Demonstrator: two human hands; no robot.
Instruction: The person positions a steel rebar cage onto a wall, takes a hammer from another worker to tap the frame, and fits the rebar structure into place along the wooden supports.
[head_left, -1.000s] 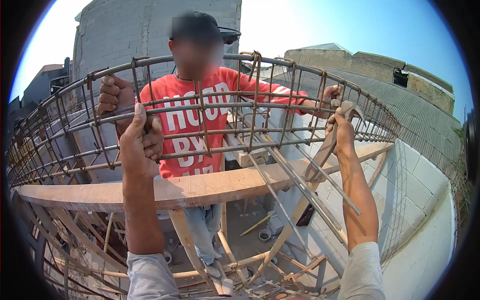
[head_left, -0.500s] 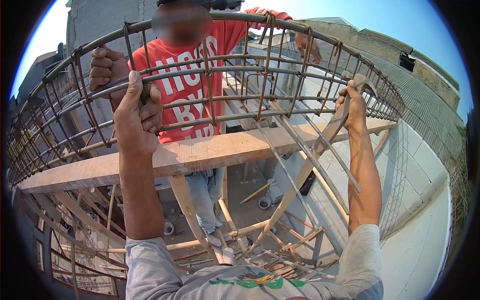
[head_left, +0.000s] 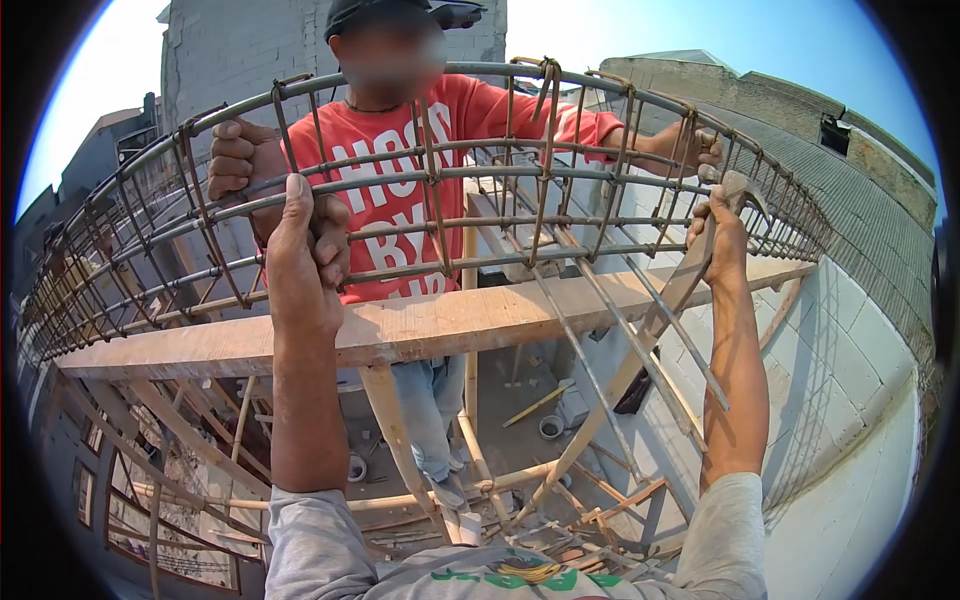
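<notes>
A long rebar cage [head_left: 545, 172], its steel bars tied with wire to square stirrups, spans the view at chest height. My left hand [head_left: 305, 250] is wrapped round one of its long bars on the left, thumb pointing up. In my right hand [head_left: 722, 240] is a claw hammer [head_left: 742, 192], gripped close under its head against the cage's near side. Its handle slants down to the left. Facing me, a person in a red sweater [head_left: 375, 180] grips the cage with one hand [head_left: 238, 160] near my left hand and the other [head_left: 688, 150] near the hammer head.
Below the cage runs a wooden beam [head_left: 450, 325] on timber props. Loose steel bars [head_left: 620, 315] slope down past it beside my right arm. A white block wall [head_left: 845, 350] stands at right. Far below, scrap wood [head_left: 600, 520] and bamboo poles [head_left: 395, 502] lie about.
The person opposite has brought their hand on the right down from above the cage to grip it near my hammer. The cage sits lower in view; both my hands keep their holds.
</notes>
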